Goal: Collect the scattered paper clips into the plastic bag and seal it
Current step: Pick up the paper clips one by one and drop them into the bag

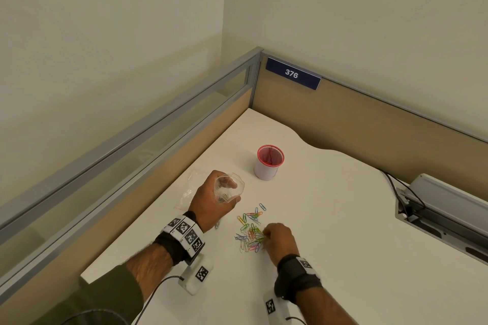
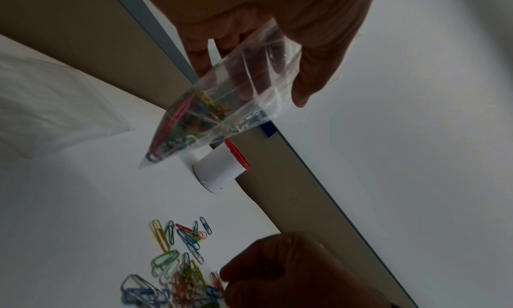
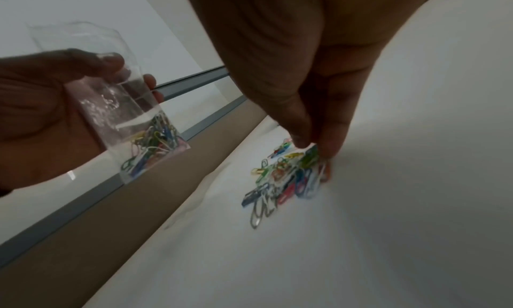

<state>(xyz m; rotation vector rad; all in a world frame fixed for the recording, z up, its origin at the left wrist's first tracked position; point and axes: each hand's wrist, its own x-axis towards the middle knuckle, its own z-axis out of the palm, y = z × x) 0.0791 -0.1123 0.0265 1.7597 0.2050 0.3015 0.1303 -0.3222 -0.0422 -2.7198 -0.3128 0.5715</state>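
A: Overhead, item one?
B: Left hand (image 1: 211, 203) grips the plastic bag (image 1: 229, 188), mouth up and open, above the white desk (image 1: 343, 232). Loose paper clips (image 1: 250, 227) lie just right of it; right hand (image 1: 280, 239) sits at the pile's near edge. Red-rimmed cup (image 1: 268, 162) stands beyond.

A: Left wrist view?
B: Bag (image 2: 222, 106) held between curled fingers (image 2: 316, 66), coloured clips bunched in its lower corner.

A: Right wrist view?
B: Fingertips (image 3: 301, 140) pinch clips (image 3: 288, 176) on the desk, grip narrow; the bag (image 3: 139, 128) hangs to the left.
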